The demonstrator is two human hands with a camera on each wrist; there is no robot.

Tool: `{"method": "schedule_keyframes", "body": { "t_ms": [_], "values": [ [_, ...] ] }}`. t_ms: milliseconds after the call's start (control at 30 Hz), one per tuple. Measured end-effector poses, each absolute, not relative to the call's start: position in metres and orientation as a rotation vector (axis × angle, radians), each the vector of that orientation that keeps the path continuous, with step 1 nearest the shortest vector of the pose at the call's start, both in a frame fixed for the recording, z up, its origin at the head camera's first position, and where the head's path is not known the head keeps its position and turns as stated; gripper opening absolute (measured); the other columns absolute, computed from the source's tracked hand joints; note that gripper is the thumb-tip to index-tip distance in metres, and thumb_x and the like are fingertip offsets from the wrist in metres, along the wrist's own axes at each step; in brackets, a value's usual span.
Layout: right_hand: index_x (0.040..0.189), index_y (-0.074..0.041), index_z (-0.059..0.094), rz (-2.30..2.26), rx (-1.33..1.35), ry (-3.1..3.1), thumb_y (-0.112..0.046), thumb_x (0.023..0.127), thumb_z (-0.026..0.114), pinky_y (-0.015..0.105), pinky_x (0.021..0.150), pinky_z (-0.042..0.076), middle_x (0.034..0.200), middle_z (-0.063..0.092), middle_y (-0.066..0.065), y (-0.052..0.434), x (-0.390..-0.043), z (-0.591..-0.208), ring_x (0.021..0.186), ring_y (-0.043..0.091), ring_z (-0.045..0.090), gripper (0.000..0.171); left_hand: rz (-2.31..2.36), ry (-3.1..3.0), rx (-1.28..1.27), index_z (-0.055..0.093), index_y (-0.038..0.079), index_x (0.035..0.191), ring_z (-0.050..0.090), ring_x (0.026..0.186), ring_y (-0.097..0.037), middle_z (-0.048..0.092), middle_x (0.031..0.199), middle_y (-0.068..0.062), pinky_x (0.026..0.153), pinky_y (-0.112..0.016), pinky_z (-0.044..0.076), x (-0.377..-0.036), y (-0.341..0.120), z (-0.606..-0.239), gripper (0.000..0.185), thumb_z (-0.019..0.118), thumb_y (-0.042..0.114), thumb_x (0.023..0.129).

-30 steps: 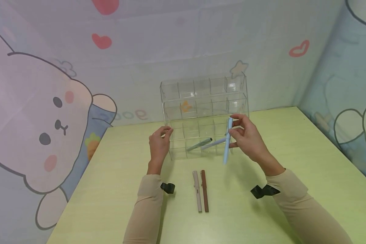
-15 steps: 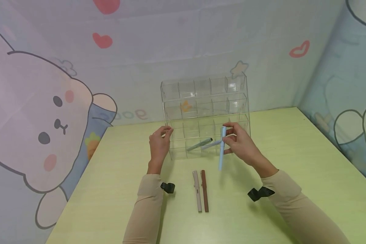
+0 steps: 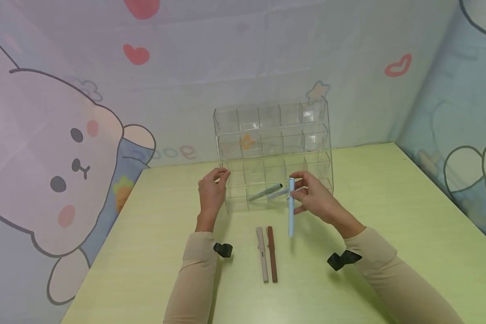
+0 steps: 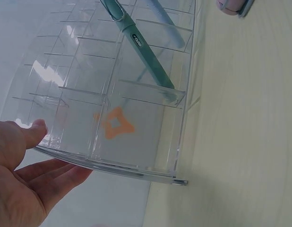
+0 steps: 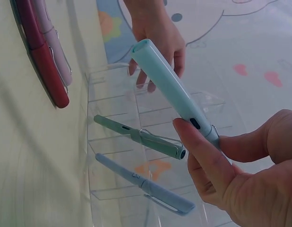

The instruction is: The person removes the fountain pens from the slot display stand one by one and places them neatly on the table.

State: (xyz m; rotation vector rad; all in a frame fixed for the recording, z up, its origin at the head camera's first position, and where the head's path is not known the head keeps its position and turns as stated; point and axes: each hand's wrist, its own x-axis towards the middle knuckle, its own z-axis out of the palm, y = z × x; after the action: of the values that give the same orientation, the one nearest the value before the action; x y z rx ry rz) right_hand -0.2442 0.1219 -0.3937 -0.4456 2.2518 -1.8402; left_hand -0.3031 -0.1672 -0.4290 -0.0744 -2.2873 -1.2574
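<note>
Right hand: the right hand point(image 3: 313, 198) pinches a light blue pen point(image 3: 291, 208) between thumb and fingers near the pen's upper, clip end; the fingers point(image 5: 202, 153) are curled round the barrel.
Light blue pen: held nearly upright in the head view, just in front of the organizer's lowest row, its lower end hanging above the table and clear of it. It is not inside any compartment.
Left hand: the left hand point(image 3: 211, 191) is at the left end wall of the clear acrylic organizer point(image 3: 272, 135), thumb on one side of the wall and fingers point(image 4: 51, 168) fairly straight on the other. It steadies the case with a light hold; whether the fingers press the wall cannot be told.
Organizer: stands upright at the far side of the table, rows of open compartments stepped back and up.
Inside it: a grey-green pen point(image 5: 139, 136) and a pale blue-grey pen point(image 5: 146, 185) lie slanted in neighbouring bottom-row compartments, clip ends sticking out toward the person.
On the table: a beige pen point(image 3: 261, 254) and a brown pen point(image 3: 272, 253) lie side by side, just beside each other, between the two forearms.
Table: pale green top point(image 3: 389, 202).
Backdrop: cloth with a cartoon rabbit point(image 3: 56, 166) and red hearts.
</note>
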Motion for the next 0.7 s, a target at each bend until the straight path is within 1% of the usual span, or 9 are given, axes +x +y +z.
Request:
{"method": "schedule_keyframes", "body": {
  "t_ms": [100,267,367,467,600,700],
  "values": [
    [0.147,0.003,0.029,-1.825,-0.447,2.249,0.002,0.103,0.048,0.044,0.071,0.060,0.127,0.043,0.029,0.121,-0.244,-0.397,0.108,0.037,0.057,0.048,-1.260,-2.282,-0.079,0.076,0.009,0.103,0.074,0.087,-0.034,0.074,0.104,-0.018,0.070,-0.046,0.060,-0.304,-0.167,-0.430,0.022,0.069,0.029,0.097],
    [0.148,0.004,0.028,-1.785,-0.426,2.227,0.002,0.103,0.049,0.044,0.071,0.060,0.126,0.043,0.027,0.117,-0.241,-0.404,0.110,0.038,0.055,0.049,-1.262,-2.281,-0.079,0.076,0.008,0.103,0.074,0.087,-0.033,0.074,0.100,-0.018,0.069,-0.046,0.060,-0.300,-0.168,-0.432,0.021,0.069,0.027,0.097],
    [0.146,0.004,0.030,-1.765,-0.414,2.226,0.002,0.102,0.050,0.044,0.070,0.060,0.124,0.044,0.026,0.116,-0.239,-0.407,0.109,0.038,0.056,0.048,-1.263,-2.282,-0.084,0.076,0.008,0.103,0.074,0.086,-0.032,0.075,0.099,-0.018,0.068,-0.046,0.060,-0.298,-0.167,-0.433,0.021,0.069,0.027,0.097],
    [0.144,0.004,0.032,-1.753,-0.412,2.227,0.003,0.102,0.050,0.043,0.070,0.060,0.124,0.045,0.028,0.114,-0.238,-0.409,0.106,0.038,0.057,0.046,-1.255,-2.278,-0.102,0.076,0.008,0.103,0.074,0.085,-0.032,0.075,0.099,-0.018,0.067,-0.046,0.060,-0.298,-0.167,-0.433,0.022,0.068,0.027,0.098],
    [0.143,0.009,0.032,-1.728,-0.409,2.217,0.004,0.101,0.050,0.043,0.071,0.060,0.122,0.045,0.030,0.112,-0.239,-0.411,0.103,0.037,0.059,0.045,-1.249,-2.267,-0.110,0.076,0.007,0.103,0.074,0.083,-0.033,0.074,0.101,-0.020,0.065,-0.046,0.060,-0.300,-0.167,-0.431,0.020,0.069,0.026,0.097],
    [0.143,0.012,0.031,-1.708,-0.399,2.201,0.006,0.101,0.050,0.042,0.072,0.060,0.119,0.045,0.029,0.110,-0.241,-0.413,0.101,0.036,0.059,0.047,-1.253,-2.264,-0.108,0.076,0.007,0.103,0.075,0.081,-0.033,0.074,0.102,-0.021,0.064,-0.046,0.060,-0.301,-0.167,-0.430,0.020,0.069,0.025,0.098]
  ]
}}
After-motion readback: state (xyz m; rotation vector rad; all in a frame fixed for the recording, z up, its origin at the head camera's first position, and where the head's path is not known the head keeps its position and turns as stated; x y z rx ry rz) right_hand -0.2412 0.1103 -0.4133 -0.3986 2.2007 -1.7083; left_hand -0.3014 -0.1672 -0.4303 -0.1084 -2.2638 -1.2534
